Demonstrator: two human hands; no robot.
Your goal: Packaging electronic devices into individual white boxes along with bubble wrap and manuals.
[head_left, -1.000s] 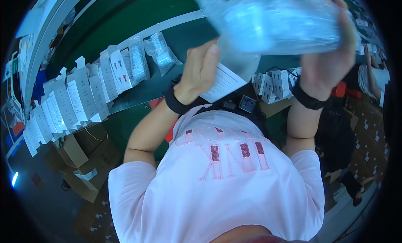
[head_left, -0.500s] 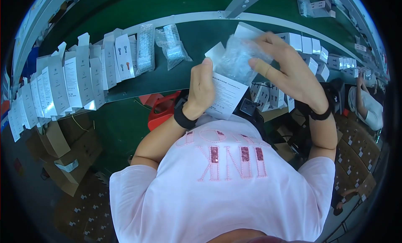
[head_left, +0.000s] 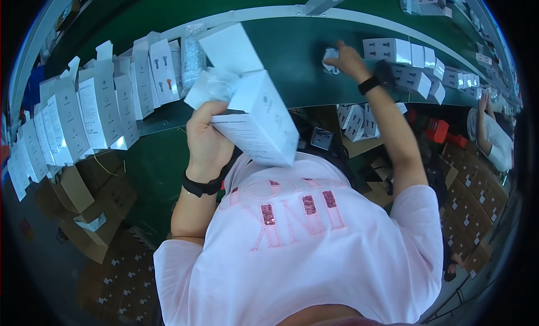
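My left hand point(head_left: 208, 135) is wrapped round a white carton point(head_left: 272, 121), tilted in front of my chest with its top flaps raised. Clear bubble wrap point(head_left: 219, 85) shows in the carton's mouth; what it wraps is hidden. Across the green bench, my right hand point(head_left: 351, 63) has its thumb and forefinger closed about a small white bundle point(head_left: 330, 61), which looks like a coiled cable. A bubble-wrapped package point(head_left: 193, 59) lies behind the carton's flaps, beside the standing boxes.
Open white boxes point(head_left: 101, 110) stand in a long row at left. Closed white boxes point(head_left: 387, 49) are stacked at right, with others point(head_left: 355, 122) in a carton below the bench edge. A metal post point(head_left: 331, 0) rises at the back. Another person point(head_left: 491, 132) is at far right.
The carton has swung left and turned in my left hand, with the bubble wrap now sitting in its mouth. My right hand has left the wrap and reached out to the white bundle.
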